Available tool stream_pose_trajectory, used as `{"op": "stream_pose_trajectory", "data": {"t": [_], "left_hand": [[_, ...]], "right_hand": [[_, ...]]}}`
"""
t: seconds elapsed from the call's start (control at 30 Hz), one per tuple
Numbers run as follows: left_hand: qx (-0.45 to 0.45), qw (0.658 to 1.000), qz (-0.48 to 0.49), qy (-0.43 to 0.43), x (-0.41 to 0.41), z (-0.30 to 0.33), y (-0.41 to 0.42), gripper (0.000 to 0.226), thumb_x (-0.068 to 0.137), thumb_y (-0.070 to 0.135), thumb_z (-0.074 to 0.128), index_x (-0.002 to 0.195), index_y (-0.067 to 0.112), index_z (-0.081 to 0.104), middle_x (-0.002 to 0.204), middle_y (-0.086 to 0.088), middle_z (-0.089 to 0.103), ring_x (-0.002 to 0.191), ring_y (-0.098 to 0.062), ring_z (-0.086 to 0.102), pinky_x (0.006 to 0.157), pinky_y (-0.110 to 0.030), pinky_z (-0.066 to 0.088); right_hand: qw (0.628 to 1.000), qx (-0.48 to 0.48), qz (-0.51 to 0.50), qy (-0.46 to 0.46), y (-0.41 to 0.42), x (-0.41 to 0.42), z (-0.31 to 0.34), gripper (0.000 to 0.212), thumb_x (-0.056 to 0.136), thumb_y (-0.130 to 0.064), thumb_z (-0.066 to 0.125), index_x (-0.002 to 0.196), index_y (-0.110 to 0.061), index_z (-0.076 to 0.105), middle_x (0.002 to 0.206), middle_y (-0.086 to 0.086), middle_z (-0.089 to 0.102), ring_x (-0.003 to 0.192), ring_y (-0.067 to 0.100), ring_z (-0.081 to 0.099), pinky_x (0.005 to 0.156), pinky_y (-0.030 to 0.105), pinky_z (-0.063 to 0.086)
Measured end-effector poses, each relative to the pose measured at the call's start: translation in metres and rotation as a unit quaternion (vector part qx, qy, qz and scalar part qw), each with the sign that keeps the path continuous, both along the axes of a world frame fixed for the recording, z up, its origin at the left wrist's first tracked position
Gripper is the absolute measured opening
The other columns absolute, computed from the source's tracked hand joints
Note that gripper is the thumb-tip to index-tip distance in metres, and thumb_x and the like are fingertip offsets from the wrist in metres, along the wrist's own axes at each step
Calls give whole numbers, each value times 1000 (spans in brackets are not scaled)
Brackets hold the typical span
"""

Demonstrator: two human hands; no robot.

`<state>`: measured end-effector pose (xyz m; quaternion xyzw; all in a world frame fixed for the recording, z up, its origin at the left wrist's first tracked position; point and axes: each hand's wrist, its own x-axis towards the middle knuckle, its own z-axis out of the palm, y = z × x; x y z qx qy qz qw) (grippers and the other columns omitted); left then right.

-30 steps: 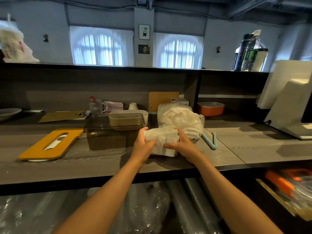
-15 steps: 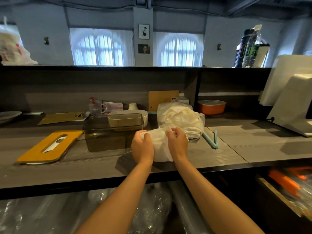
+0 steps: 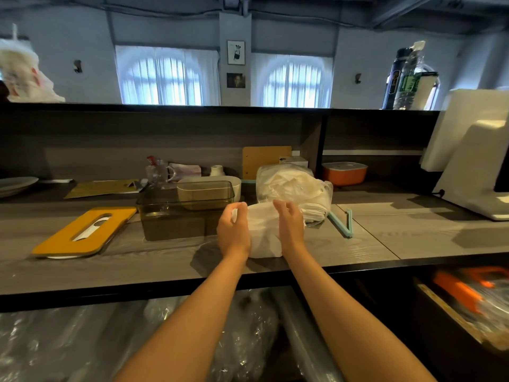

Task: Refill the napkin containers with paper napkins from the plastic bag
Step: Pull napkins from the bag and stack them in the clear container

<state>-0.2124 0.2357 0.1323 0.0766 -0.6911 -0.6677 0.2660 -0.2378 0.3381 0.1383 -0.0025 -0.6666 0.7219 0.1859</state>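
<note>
My left hand [image 3: 234, 230] and right hand [image 3: 289, 227] grasp a napkin stack [image 3: 264, 232] near the worktop's [image 3: 385, 232] front edge, apparently squaring it for the open container [image 3: 176, 216] just left; the plastic bag [image 3: 292, 188] sits behind.

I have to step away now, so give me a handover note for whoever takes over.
Left hand and right hand both hold the napkin stack upright on the counter.
Smoked clear container sits just left, open, no napkins visible inside; its yellow lid lies further left.
Plastic bag, behind the hands, still holds napkins.
Done: stack pulled out.
Left: load it, refit the lid.
</note>
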Motion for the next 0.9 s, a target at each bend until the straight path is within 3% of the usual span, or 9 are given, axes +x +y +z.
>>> {"op": "stream_pose_trajectory", "data": {"t": [0.07, 0.17, 0.3, 0.43, 0.57, 0.67, 0.77, 0.83, 0.9], "left_hand": [[-12, 1000, -4, 5, -1, -1, 0, 26, 100, 38, 48, 112, 21, 65, 107, 0, 64, 99, -17, 59, 80, -35, 52], [3, 1000, 8, 10, -4, -2, -2, 22, 100, 35, 50, 113, 22, 63, 110, -1, 63, 102, -19, 58, 82, -34, 51], [-11, 1000, -15, -15, -7, -1, -2, 37, 96, 41, 56, 128, 21, 57, 114, -1, 58, 102, -20, 57, 79, -34, 53], [-32, 999, -17, -30, -10, -2, -4, 26, 94, 43, 59, 110, 23, 61, 108, -2, 63, 97, -21, 61, 84, -43, 57], [-90, 993, -70, -23, -15, -2, -10, 22, 94, 47, 60, 106, 28, 60, 103, 3, 62, 97, -19, 62, 86, -43, 56], [-114, 989, -85, -32, -19, -2, -11, 35, 91, 49, 63, 114, 23, 62, 104, 2, 63, 98, -18, 62, 85, -39, 55], [-133, 989, -39, -47, -24, -6, -9, 33, 91, 48, 63, 108, 20, 64, 99, 2, 62, 96, -19, 60, 83, -37, 53], [-132, 990, -21, -55, -27, -6, -6, 28, 91, 50, 63, 99, 22, 63, 95, 3, 63, 93, -19, 61, 81, -36, 53], [-142, 988, -7, -61, -28, -6, -4, 29, 93, 51, 60, 93, 22, 63, 92, 3, 62, 90, -19, 60, 76, -32, 50]], "right_hand": [[999, 34, 11, 8, -2, -2, -1, 13, 92, -17, 58, 87, -7, 63, 77, -1, 55, 71, 9, 48, 65, 23, 39], [999, -23, -22, -26, 0, -5, -4, 14, 89, -12, 52, 75, -11, 52, 71, 1, 44, 67, 12, 38, 61, 28, 34], [999, -22, 11, -39, 0, -5, -2, 10, 93, -15, 46, 86, -13, 53, 81, 0, 49, 73, 12, 44, 64, 27, 37], [994, -91, -9, -58, 4, -5, -1, 15, 96, -19, 46, 103, -14, 59, 93, 1, 55, 83, 14, 50, 71, 30, 43], [990, -133, -7, -55, 10, -5, -1, 10, 95, -21, 51, 94, -17, 61, 98, 5, 60, 90, 20, 57, 83, 40, 52], [984, -167, -45, -39, 14, -6, -2, 11, 96, -22, 54, 91, -16, 62, 92, 4, 62, 86, 18, 59, 78, 39, 54], [990, -94, -105, 26, 19, -2, 2, 17, 97, -20, 54, 81, -17, 57, 79, -2, 57, 76, 12, 54, 65, 25, 46], [985, -41, -148, 83, 25, 2, 11, 20, 98, -22, 56, 78, -23, 57, 77, -5, 56, 73, 9, 53, 65, 27, 46], [979, -18, -166, 119, 32, 10, 26, 12, 98, -25, 57, 87, -29, 62, 88, -6, 61, 82, 7, 60, 70, 28, 55]]}}
